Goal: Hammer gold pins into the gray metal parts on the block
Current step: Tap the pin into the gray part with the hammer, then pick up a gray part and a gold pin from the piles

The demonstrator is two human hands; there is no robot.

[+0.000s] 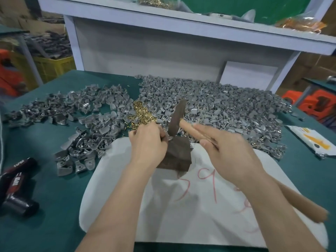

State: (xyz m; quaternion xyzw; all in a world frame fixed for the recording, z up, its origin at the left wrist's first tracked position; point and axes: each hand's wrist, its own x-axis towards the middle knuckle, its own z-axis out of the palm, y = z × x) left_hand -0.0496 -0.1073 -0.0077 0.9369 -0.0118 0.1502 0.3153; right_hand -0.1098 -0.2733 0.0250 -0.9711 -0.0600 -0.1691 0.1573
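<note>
Squarely in the middle stands the block [175,155], a dark brown, dull, blunt-cornered lump resting on the far edge of a white cloth [181,211] scrawled with red marks. The cloth lies on a green felt-like mat [54,200].

Beyond the block the parts [218,106] spread in two wide heaps. They are small matte gray castings, rounded like shells on one side, with little tubes on the other. Between the heaps sits a mound of pins [143,115], tiny, short and bright gold.

The left hand [147,142] is at the block's top left corner, fingers curled in tight against it. What they pinch is hidden, so I cannot tell whether they hold a part.

The right hand [227,153] is wrapped round the pale, smooth wooden handle of the hammer [177,119]. Its dark head is blurred, raised just above the block, and the handle's end pokes out past the wrist.

A black tool [16,182] lies on the mat at the left edge, and a white packet [312,140] at the right. A white shelf [181,24] crosses the back.
</note>
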